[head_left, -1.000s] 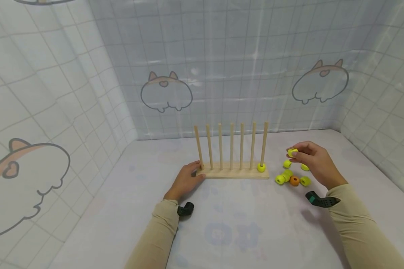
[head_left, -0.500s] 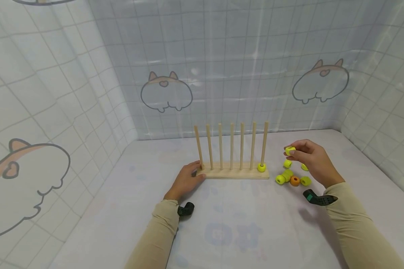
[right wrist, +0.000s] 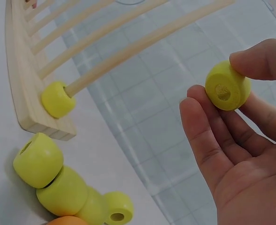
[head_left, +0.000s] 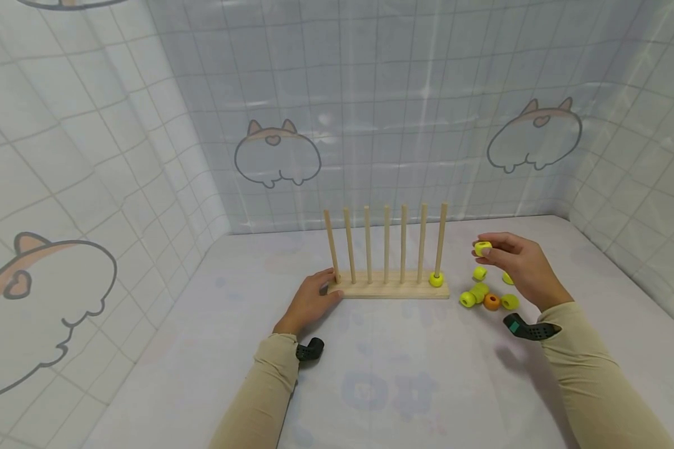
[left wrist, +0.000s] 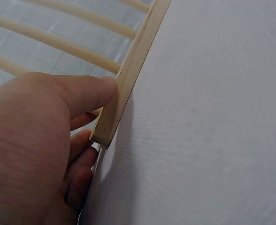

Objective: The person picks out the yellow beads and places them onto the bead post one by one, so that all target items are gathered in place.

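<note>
A wooden rack (head_left: 390, 290) with several upright pegs stands on the table. My left hand (head_left: 310, 302) grips its left end; in the left wrist view the thumb lies on the base's (left wrist: 124, 89) front edge, the other fingers behind. One yellow bead (head_left: 436, 280) sits at the bottom of the rightmost peg (head_left: 441, 240). To the right of that peg, my right hand (head_left: 519, 265) holds another yellow bead (right wrist: 228, 86) in the air, pinched between thumb and fingers, with its hole showing in the right wrist view.
Several loose yellow beads (head_left: 468, 300) and an orange bead (head_left: 491, 302) lie on the table right of the rack, below my right hand. Tile-patterned sheeting (head_left: 371, 125) with cartoon prints rises behind and at both sides.
My right hand, with the yellow bead in it, has moved slightly left and up toward the rightmost peg. The left hand and the rack stay in place.
</note>
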The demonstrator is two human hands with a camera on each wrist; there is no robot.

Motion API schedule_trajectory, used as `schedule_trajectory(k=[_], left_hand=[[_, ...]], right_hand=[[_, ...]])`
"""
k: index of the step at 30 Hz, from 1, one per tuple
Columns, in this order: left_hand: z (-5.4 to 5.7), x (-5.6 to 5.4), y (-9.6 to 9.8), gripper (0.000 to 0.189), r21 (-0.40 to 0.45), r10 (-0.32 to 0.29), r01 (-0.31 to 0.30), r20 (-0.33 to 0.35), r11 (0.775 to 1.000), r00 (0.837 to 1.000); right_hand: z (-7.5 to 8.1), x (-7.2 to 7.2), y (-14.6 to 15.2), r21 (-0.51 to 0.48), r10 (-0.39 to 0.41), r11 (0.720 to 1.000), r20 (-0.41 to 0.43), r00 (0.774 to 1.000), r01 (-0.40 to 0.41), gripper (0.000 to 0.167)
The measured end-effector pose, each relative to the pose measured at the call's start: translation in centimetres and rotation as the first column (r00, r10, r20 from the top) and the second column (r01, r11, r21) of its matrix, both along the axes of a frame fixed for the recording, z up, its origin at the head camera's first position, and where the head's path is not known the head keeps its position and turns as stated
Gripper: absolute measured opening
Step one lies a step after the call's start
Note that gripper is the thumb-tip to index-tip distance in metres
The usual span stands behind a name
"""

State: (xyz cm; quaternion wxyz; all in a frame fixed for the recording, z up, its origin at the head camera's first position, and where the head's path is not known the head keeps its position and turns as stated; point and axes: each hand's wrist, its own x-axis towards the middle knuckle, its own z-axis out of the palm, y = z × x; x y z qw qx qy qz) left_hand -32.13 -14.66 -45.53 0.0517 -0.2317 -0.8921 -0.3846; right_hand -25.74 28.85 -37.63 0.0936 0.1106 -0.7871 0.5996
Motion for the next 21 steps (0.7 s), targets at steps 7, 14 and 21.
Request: schedule_trajectory(k=[7,14,21], left_hand=[[-0.11,-0.01,-0.03,0.051,-0.014,0.001,-0.001,-0.007,1.000,1.000],[-0.23,-0.13,-0.05,0.052,-0.019,0.001,-0.001,-0.010,1.000,1.000],[-0.20,-0.08,-0.01,0.051,-0.012,-0.003,0.003,-0.007,1.000,1.000]], right_hand=[[0.16,-0.03,-0.14,-0.011,0.007,1.000,0.005,1.000,-0.007,0.043],[0.17,-0.21,-0.23,-0.036,0.026,0.999,-0.023,0.999,-0.027,0.040],[0.20,-0.42,-0.57,-0.067,0.039,0.997,-0.040,0.998,-0.042,0.039]])
